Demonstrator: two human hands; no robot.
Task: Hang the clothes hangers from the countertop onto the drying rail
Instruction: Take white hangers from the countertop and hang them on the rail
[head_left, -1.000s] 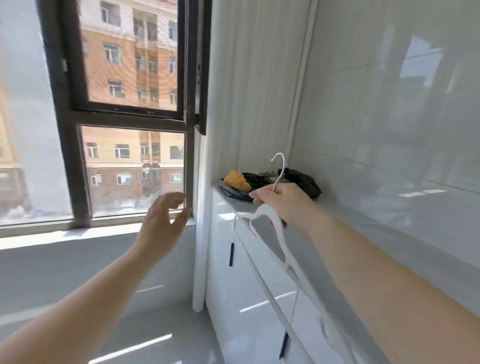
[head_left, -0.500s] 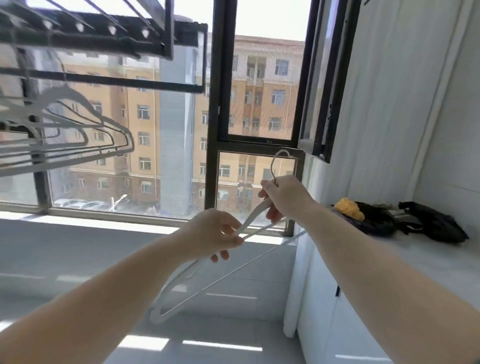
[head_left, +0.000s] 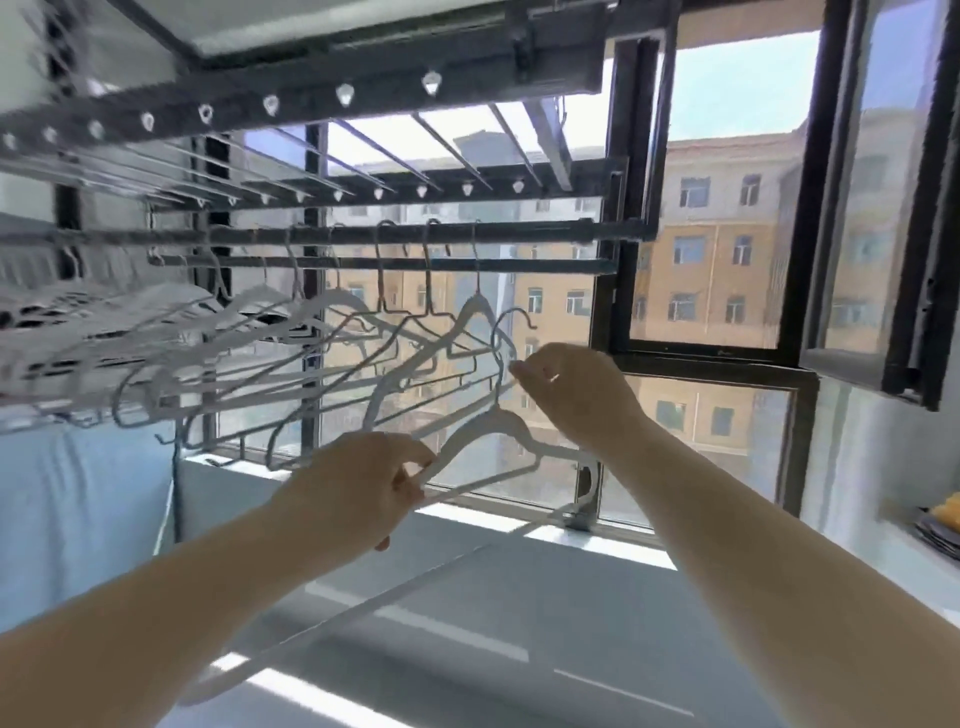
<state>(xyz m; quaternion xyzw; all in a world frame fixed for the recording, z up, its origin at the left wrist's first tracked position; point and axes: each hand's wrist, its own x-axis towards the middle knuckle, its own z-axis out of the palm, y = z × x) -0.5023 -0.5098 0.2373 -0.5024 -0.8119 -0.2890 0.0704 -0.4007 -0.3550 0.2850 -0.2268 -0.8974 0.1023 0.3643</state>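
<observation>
I hold a white plastic hanger (head_left: 500, 420) up in front of the window, just below the dark drying rail (head_left: 467, 236). My right hand (head_left: 576, 395) pinches the base of its metal hook (head_left: 511, 319), which points up and stays short of the rail. My left hand (head_left: 363, 483) grips the hanger's left shoulder. A long white bar (head_left: 322, 623) runs down to the left beneath my forearms. Several white and thin wire hangers (head_left: 332, 332) hang on the rail to the left of my hands.
An overhead rack of dark bars with clip holes (head_left: 270, 104) sits above the rail. An open window sash (head_left: 883, 208) juts in at the right. The countertop corner (head_left: 898, 514) with a yellow item (head_left: 946, 512) shows at the right edge. Pale cloth (head_left: 78, 493) hangs left.
My view swung from the countertop to the window and tilted up. My left hand took hold of the hanger, and both hands raised it to just below the rail.
</observation>
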